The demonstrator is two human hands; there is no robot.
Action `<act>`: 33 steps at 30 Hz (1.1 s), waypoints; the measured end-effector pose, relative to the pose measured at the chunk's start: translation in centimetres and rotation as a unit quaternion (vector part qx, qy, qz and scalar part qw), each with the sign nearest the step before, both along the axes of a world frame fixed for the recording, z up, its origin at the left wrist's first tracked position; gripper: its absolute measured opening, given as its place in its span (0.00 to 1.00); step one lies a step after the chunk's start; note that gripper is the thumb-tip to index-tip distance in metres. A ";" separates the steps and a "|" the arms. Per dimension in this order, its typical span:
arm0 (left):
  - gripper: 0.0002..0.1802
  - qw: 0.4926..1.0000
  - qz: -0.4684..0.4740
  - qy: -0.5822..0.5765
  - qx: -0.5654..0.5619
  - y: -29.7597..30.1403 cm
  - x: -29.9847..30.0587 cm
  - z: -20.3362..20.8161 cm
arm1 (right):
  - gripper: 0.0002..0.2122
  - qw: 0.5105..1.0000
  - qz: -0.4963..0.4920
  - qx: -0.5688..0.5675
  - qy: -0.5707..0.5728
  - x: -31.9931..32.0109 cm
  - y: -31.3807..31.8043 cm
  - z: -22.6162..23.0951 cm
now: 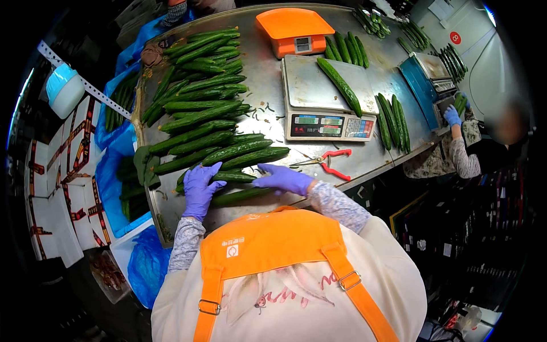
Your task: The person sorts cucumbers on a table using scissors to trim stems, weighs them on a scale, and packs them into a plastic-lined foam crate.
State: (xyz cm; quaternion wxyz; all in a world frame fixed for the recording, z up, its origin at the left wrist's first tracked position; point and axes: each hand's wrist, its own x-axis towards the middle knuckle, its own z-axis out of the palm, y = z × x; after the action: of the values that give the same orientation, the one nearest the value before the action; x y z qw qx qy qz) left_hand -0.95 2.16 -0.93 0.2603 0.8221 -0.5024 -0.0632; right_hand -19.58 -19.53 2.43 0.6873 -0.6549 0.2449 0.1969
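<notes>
At the near end of a long pile of dark green cucumbers (pixel 199 122), my left hand (pixel 199 191), in a purple glove, is wrapped from above over one cucumber (pixel 235 177). Its thumb and forefinger lie on either side of that cucumber. My right hand (pixel 285 179), gloved alike, has its fingers stretched out and apart at the cucumber's right tip; whether they touch it is hard to tell. Another cucumber (pixel 242 196) lies nearer to me, below both hands. Red-handled snips (pixel 335 165) rest on the metal table to the right of my right hand.
A digital scale (pixel 330 125) bears one cucumber (pixel 340 85). Behind it stands an orange scale (pixel 293 31). Cucumber groups (pixel 393 122) lie on the steel table (pixel 262 85). Blue-lined crates (pixel 114 171) are at left. A co-worker's gloved hand (pixel 453 115) holds cucumbers at right.
</notes>
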 end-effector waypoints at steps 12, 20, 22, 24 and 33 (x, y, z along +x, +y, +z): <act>0.34 0.989 0.116 -0.082 0.032 0.0 -2.2 -1.9 | 0.23 0.981 -0.140 -0.021 -0.129 -3.6 0.1 -4.9; 0.55 0.976 0.101 -0.146 0.127 3.0 -3.9 -2.3 | 0.41 0.757 0.086 -0.616 -0.200 0.2 4.7 -5.6; 0.58 0.970 0.148 -0.149 0.123 1.9 -2.7 -2.6 | 0.40 0.748 0.099 -0.618 -0.221 1.6 4.8 -6.1; 0.60 0.973 0.151 -0.116 0.127 1.1 -1.6 -2.3 | 0.39 0.762 0.080 -0.601 -0.227 3.5 4.4 -6.9; 0.64 0.991 0.089 -0.083 0.059 0.7 1.2 -2.8 | 0.40 0.707 0.065 -0.643 -0.287 4.9 2.0 -9.6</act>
State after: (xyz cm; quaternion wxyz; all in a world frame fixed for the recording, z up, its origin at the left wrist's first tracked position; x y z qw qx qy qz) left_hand 0.29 2.83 -3.72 0.1736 0.8798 -0.4425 -0.0004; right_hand -14.64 -17.55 -7.13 0.1226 -0.9774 0.0597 -0.1618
